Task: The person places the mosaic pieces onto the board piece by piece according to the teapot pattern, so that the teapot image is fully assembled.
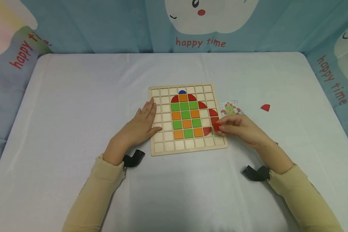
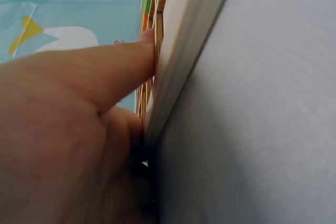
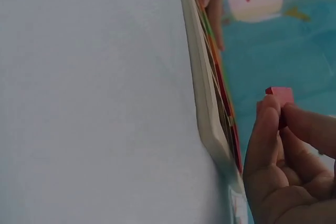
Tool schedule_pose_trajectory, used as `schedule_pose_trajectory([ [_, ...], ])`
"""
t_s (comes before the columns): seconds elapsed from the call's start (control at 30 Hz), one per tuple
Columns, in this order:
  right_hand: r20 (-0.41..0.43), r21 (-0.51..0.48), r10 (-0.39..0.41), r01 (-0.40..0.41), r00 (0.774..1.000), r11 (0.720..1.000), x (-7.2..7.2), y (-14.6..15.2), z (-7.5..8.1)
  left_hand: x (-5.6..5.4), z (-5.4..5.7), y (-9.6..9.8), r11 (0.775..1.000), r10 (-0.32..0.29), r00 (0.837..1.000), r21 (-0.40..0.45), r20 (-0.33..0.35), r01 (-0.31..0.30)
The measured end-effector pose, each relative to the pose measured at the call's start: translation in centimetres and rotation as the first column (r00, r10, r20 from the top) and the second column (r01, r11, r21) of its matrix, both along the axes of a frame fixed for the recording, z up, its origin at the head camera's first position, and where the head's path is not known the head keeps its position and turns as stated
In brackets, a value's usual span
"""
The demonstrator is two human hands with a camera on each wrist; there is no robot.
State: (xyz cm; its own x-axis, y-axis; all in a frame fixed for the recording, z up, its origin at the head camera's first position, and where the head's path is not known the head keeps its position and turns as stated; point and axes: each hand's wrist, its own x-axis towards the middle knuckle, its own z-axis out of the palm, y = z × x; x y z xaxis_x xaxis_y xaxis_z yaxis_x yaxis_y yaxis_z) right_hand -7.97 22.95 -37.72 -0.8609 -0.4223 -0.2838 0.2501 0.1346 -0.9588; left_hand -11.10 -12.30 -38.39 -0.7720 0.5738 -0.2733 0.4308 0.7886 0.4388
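Observation:
A wooden grid board (image 1: 179, 145) lies on the table, with green, orange and red flat pieces and one blue half-round piece (image 1: 182, 92) set in its cells. My left hand (image 1: 136, 125) rests along the board's left edge, fingers fairly straight and thumb on the lower cells. In the left wrist view the thumb (image 2: 121, 66) touches the board's rim. At the board's right side my right hand (image 1: 245, 130) pinches a small red piece (image 3: 282, 95) between thumb and fingers. Its full outline is partly hidden by the fingertips. Red quarter-round pieces (image 1: 202, 105) fill cells nearby.
A printed pattern card (image 1: 230, 107) lies right of the board, partly behind the right hand. Farther right sits a loose red piece (image 1: 265, 107); another bit of red shows beside the right wrist. A blue curtain (image 1: 104, 25) borders the white table (image 1: 75, 90).

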Motion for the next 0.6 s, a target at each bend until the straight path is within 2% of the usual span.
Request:
schedule_pose_trajectory([
  [0.1,-0.059,0.093,0.001,0.005,0.998,0.996,-0.4,-1.1,0.5,-0.2,0.0,-0.3,1.0,-0.011,1.0,0.019,0.019,0.01],
  [0.37,-0.084,0.251,0.069,-0.046,0.994,0.967,-2.3,-5.4,1.8,-0.8,0.3,-1.3,0.997,-0.057,0.996,0.049,0.069,0.053],
  [0.47,-0.092,0.275,0.101,-0.072,0.991,0.959,-3.3,-7.4,2.3,-0.8,0.3,-1.5,0.997,-0.06,0.995,0.054,0.076,0.056],
  [0.6,-0.076,0.247,0.141,-0.119,0.987,0.962,-4.5,-10.1,2.6,-0.7,0.2,-1.6,0.998,-0.047,0.996,0.056,0.078,0.042],
])
